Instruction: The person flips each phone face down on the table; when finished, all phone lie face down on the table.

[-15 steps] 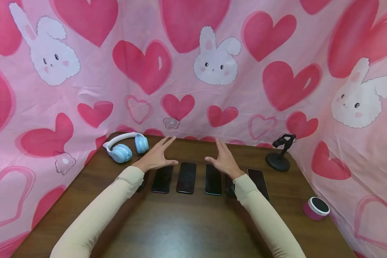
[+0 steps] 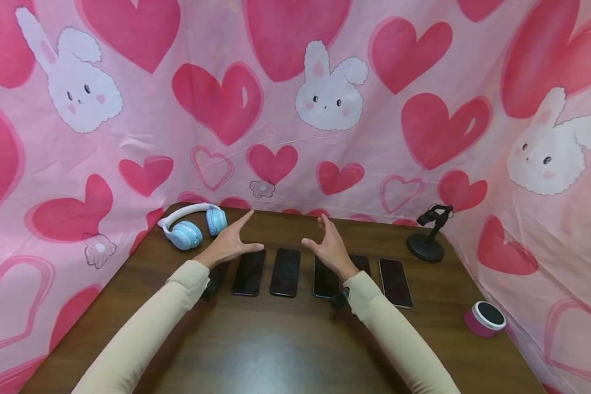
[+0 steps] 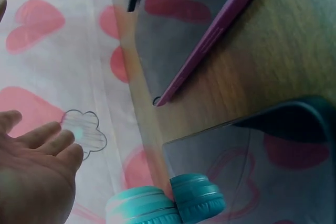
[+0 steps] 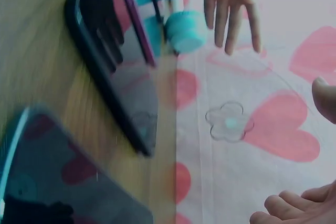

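Note:
Several dark-screened smartphones lie face up in a row across the brown table. My left hand [image 2: 230, 241] hovers over the left end of the row, thumb spread from the straight fingers, holding nothing. Under its wrist a phone is partly hidden; beside it lies a purple-edged phone [image 2: 249, 276]. Another phone [image 2: 285, 273] sits in the middle, between my hands. My right hand [image 2: 331, 249], also empty with fingers extended, is above a phone [image 2: 326, 282] that it partly covers. Behind the right wrist shows one phone [image 2: 360, 264], and a light-edged phone [image 2: 395, 282] lies at the right end.
Blue and white headphones [image 2: 184, 234] rest at the back left of the table [image 2: 256, 339]. A black microphone stand [image 2: 426, 246] is at the back right, and a pink round speaker [image 2: 485, 319] near the right edge. A heart-and-bunny cloth [image 2: 285, 115] hangs behind.
Both hands have shifted a little to the left and slightly nearer to me. More of the two rightmost phones shows now. The phones have not moved.

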The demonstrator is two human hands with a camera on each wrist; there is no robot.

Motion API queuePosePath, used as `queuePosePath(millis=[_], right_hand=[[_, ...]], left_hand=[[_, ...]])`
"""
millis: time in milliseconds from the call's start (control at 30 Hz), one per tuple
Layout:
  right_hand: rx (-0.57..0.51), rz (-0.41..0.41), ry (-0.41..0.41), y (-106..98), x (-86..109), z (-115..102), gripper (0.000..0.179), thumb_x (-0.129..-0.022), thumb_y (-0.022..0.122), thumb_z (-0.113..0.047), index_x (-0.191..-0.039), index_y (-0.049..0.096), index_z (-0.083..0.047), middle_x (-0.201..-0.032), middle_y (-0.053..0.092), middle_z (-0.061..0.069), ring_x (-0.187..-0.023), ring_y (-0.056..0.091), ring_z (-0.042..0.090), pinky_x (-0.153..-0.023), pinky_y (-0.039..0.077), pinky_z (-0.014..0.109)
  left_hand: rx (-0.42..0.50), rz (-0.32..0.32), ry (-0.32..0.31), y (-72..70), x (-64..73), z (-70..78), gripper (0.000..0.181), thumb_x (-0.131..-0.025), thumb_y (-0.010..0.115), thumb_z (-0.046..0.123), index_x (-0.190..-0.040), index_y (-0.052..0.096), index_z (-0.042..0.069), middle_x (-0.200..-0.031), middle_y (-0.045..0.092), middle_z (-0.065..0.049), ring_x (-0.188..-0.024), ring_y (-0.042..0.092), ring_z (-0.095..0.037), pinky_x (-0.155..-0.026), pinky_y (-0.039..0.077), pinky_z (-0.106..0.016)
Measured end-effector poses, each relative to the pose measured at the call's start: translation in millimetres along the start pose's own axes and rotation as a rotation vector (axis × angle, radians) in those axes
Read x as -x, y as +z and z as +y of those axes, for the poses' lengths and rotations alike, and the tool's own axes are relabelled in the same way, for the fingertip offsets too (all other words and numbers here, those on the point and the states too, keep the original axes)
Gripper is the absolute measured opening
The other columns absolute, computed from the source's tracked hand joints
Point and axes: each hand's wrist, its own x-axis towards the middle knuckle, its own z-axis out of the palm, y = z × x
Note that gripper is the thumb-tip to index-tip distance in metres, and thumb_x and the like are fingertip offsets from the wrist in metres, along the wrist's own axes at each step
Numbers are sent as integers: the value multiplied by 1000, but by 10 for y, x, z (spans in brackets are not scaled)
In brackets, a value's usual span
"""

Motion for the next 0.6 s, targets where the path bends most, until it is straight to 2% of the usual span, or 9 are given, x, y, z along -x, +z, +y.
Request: queuePosePath(millis=[167, 333, 600], right_hand=[[-122, -7, 11, 100, 14, -84, 93, -90, 77, -35, -160, 23, -7, -162, 37, 13, -151, 39, 30, -123, 33, 49], [-201, 0, 16, 223, 22, -195, 90, -91, 75, -35, -160, 24, -7, -161, 39, 13, -151, 38, 30, -123, 34, 48], [-247, -14, 40, 493, 19, -358, 86, -92, 74, -35, -158, 28, -7, -160, 41, 14, -150, 41, 29, -121, 36, 47]], left_hand=[[93, -1, -48, -53, 116, -17, 107, -81, 77, 54, -163, 18, 18, -164, 36, -16, -149, 36, -42, -117, 32, -68], [116, -9, -69, -126, 197, -67, 105, -83, 76, 53, -162, 19, 13, -163, 37, -16, -149, 35, -42, -117, 32, -67], [172, 14, -77, -310, 296, -176, 96, -87, 75, 46, -160, 25, 6, -159, 41, -19, -145, 41, -41, -119, 34, -60]])
